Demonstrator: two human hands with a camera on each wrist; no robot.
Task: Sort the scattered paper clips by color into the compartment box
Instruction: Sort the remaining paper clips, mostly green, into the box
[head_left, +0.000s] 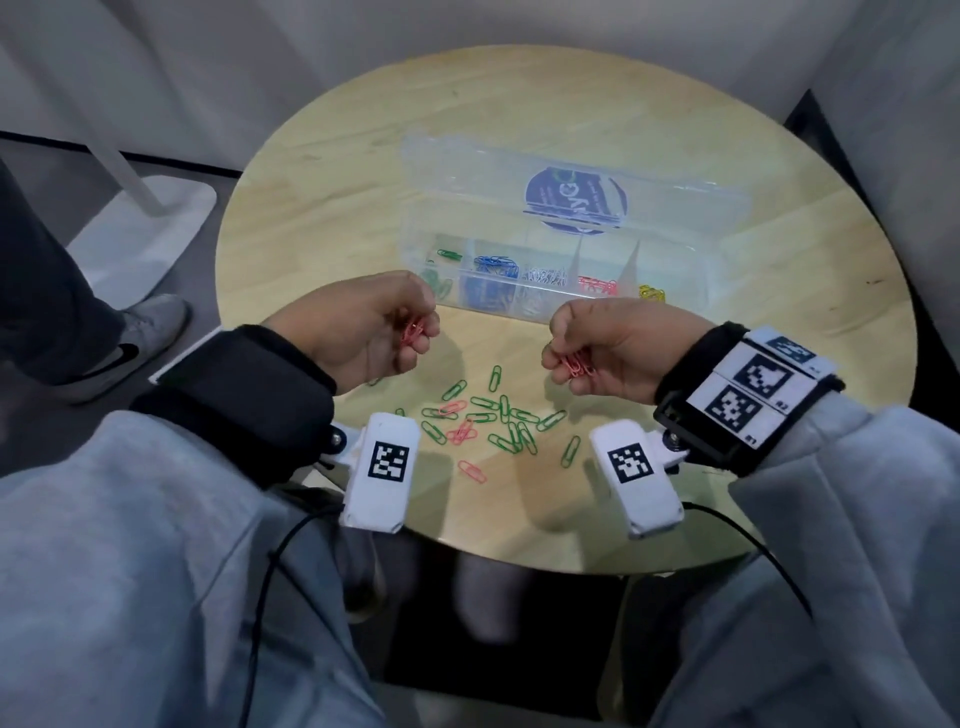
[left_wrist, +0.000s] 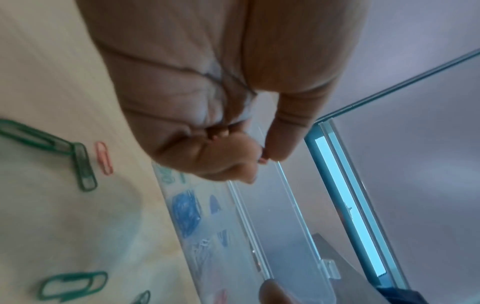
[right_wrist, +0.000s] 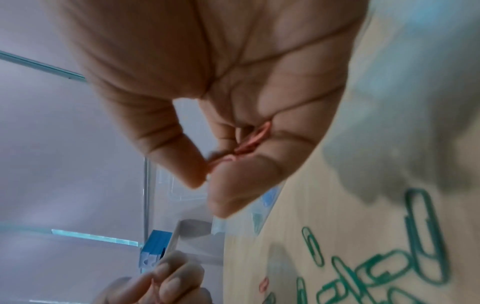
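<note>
Green and red paper clips (head_left: 488, 421) lie scattered on the round wooden table (head_left: 363, 171) near its front edge. Behind them stands the clear compartment box (head_left: 675, 283) with its lid open; its front compartments hold green, blue, white, red and yellow clips. My left hand (head_left: 384, 327) hovers above the table left of the pile, pinching red paper clips (head_left: 413, 332). My right hand (head_left: 582, 353) hovers to the right and grips a bunch of red clips (head_left: 574, 364), seen in its curled fingers (right_wrist: 246, 144) in the right wrist view.
A person's grey shoe (head_left: 130, 338) and a white stand base (head_left: 145, 228) are on the floor left of the table. Grey walls close in behind. Wrist cameras (head_left: 382, 467) hang over the table's front edge.
</note>
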